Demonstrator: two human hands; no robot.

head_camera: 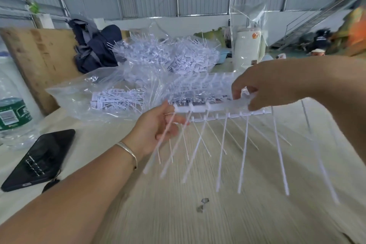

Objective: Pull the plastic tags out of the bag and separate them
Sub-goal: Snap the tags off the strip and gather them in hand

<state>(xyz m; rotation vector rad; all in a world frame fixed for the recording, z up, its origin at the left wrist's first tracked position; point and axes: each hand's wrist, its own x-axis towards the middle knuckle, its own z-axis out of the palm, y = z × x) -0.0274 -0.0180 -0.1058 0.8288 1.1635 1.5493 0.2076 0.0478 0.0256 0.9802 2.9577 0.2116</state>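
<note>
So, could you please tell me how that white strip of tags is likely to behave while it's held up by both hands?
The strip of tags probably stays fairly stiff along its spine, which looks straight between the left hand and right hand. Its thin tails splay at differing angles, so likely light, springy and tangle-prone.

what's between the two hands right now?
Head view: the white tag strip spans from left hand to right hand, its long tails hanging over the table.
</note>
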